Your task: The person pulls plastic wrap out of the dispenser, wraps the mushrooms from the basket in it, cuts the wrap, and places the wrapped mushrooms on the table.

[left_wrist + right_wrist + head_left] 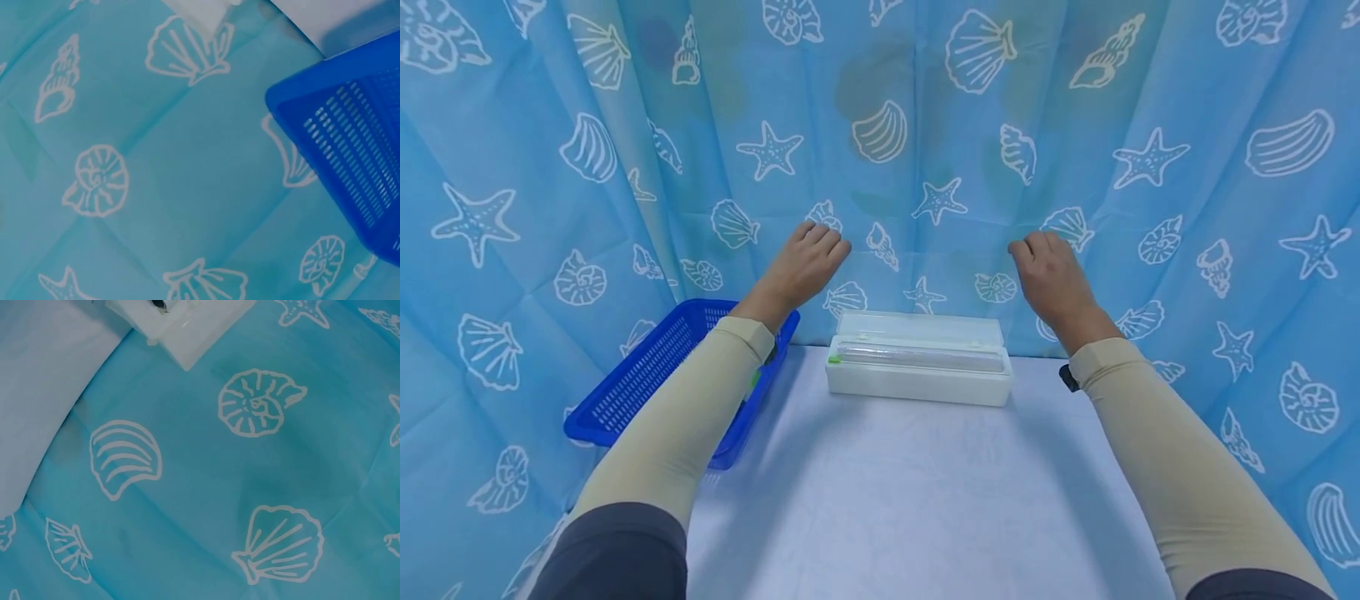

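Observation:
A long white dispenser box (919,385) stands at the back of the table with its clear lid (921,327) raised. Inside lies a roll of cling film (917,357), with a green slider (835,359) at the left end. My left hand (808,258) is lifted above and left of the box, fingers curled. At a similar height on the right, my right hand (1051,271) is curled too. Between them a barely visible sheet of clear film (936,253) stretches, its ends pinched in both hands. Neither hand shows in the wrist views; the box's edge (187,337) tops the right one.
A blue perforated basket (587,425) sits at the table's left, under my left forearm, with something green (754,382) partly hidden inside. The white tabletop (925,500) reaches back to a blue shell-print curtain (940,125) that hangs behind and at both sides.

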Available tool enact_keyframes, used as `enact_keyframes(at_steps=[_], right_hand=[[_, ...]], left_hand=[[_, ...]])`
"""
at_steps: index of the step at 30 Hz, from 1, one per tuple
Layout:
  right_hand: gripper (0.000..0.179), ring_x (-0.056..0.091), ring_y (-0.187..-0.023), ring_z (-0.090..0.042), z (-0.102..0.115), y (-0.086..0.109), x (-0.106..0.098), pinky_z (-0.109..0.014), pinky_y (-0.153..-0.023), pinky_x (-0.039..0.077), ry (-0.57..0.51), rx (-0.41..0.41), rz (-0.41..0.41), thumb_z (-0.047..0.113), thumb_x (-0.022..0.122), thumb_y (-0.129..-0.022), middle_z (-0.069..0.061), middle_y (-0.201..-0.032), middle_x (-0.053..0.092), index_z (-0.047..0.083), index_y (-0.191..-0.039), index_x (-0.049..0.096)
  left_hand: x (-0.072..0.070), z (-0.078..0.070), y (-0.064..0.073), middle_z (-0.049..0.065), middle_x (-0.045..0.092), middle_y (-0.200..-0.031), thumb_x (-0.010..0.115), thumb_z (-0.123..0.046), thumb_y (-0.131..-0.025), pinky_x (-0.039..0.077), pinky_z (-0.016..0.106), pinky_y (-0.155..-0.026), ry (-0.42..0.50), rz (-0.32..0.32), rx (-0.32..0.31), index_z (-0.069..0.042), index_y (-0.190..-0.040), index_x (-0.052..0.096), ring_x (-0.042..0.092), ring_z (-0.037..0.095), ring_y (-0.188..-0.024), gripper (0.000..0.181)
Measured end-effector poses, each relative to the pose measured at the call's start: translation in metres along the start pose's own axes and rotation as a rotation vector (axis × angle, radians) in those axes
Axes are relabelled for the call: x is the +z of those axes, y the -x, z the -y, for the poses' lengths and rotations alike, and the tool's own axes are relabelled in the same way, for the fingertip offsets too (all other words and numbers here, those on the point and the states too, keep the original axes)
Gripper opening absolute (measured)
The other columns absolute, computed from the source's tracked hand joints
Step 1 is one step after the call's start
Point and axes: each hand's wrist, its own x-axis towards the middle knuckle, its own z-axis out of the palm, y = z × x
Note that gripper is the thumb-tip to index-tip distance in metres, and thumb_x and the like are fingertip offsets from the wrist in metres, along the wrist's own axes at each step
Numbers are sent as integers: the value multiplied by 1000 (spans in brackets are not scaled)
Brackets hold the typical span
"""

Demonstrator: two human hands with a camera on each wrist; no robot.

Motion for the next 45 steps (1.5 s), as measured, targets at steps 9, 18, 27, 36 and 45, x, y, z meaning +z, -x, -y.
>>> enact_keyframes(at_steps=[9, 18, 27, 36, 45], right_hand=[[14, 52, -81, -36, -5, -7, -8, -41, -72, 51, -15, 16, -31, -10, 53, -95, -22, -93, 52, -8, -108, 54], [14, 52, -84, -37, -7, -14, -18, -42, -74, 51, -11, 32, -55, -10, 52, -95, -22, -94, 52, -8, -109, 54], [14, 54, -86, -37, -8, -22, -28, -43, -75, 52, -8, 42, -139, -11, 51, -95, -22, -95, 52, -6, -108, 54], [13, 53, -87, -36, -8, -21, -35, -43, -75, 51, -37, 29, -154, -8, 52, -96, -21, -96, 53, -5, -108, 54], [17, 54, -86, -38, -12, -8, -45, -45, -75, 50, -65, -49, -147, -13, 58, -91, -22, -94, 55, -6, -107, 57]], left_hand=[[-10, 4, -9, 12, 55, -100, 48, 6, -98, 41, 44, -94, 4, -3, -27, -3, -107, 54, 53, 31, -99, 14], [-24, 7, -16, 12, 55, -102, 51, 5, -97, 39, 43, -97, -23, 6, -56, -3, -111, 53, 51, 29, -101, 16], [-35, 9, -22, 12, 57, -102, 50, 3, -98, 39, 43, -97, -45, -40, -72, -2, -113, 55, 52, 30, -102, 16], [-42, 9, -20, 13, 58, -99, 48, 2, -99, 40, 44, -93, -25, -75, -49, -2, -110, 56, 53, 31, -98, 14], [-59, -2, -10, 12, 60, -99, 53, 1, -98, 41, 44, -93, -44, -66, 45, -3, -112, 57, 57, 29, -101, 15]])
